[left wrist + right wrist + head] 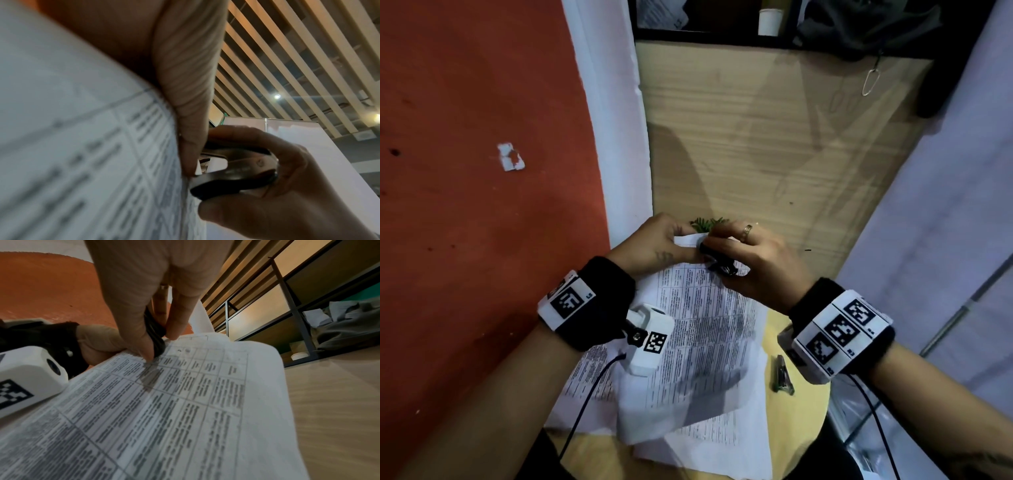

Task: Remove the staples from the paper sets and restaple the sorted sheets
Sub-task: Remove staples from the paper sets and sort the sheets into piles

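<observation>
A set of printed sheets [698, 329] with tables of text is lifted off a round yellow table [796, 411]. My left hand [654, 245] pinches the top corner of the set [82, 146], where a sheet is folded back. My right hand [753, 263] grips a black staple remover [719, 262] between thumb and fingers. In the left wrist view the staple remover [236, 172] has its metal claws at the paper's edge. In the right wrist view the black staple remover [156, 335] presses on the top of the printed sheets [185, 402]. The staple itself is hidden.
A dark stapler [783, 375] lies on the yellow table right of the papers. More loose sheets [709, 442] spread underneath. A red wall [482, 171] stands at the left, a wooden panel [774, 137] ahead, and a shelf with a white cup [770, 21] above.
</observation>
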A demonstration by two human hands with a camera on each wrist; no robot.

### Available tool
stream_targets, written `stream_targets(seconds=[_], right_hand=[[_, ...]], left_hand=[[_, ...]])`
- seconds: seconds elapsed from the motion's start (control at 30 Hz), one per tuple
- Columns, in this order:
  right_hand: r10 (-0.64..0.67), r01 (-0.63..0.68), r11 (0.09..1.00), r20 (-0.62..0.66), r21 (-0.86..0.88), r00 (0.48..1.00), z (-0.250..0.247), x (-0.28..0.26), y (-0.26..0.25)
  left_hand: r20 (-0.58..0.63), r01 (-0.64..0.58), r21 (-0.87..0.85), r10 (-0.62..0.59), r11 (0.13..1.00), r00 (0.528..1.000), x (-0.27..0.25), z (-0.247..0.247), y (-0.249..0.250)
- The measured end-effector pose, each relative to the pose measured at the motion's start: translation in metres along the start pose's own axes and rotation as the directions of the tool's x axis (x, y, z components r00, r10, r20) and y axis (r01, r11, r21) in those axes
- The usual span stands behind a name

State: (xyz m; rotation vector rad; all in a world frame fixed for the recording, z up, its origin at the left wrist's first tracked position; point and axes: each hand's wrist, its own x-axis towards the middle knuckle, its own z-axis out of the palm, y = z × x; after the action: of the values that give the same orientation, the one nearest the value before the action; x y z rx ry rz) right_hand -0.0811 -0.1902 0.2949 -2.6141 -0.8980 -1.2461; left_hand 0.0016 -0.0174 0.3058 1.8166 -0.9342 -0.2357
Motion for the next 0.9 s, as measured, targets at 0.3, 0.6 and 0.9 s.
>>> stream_targets(seconds=[0.3,0.6,0.9], right_hand=[[-0.056,0.057,0.998,0.092,-0.002,0.994,0.0042,-0.0001,0.0019],[-0.160,0.162,0.987,0.144,-0.001,0.977,0.0053,0.0056,0.0002],[-0.073,0.070,0.997,0.127,0.031,0.989,0.0012,0.0038,-0.0010]], left_hand=[[0.052,0.007,0.006,-0.008,1.000,0.999,-0.0019,-0.0024,0.0025],[0.108,0.053,-0.060,-0.046,0.997,0.993,-0.0019,-0.0035,-0.0020],[0.171,0.085,-0.080,-0.070,0.993,0.983,-0.0026,-0.0077,-0.0002]])
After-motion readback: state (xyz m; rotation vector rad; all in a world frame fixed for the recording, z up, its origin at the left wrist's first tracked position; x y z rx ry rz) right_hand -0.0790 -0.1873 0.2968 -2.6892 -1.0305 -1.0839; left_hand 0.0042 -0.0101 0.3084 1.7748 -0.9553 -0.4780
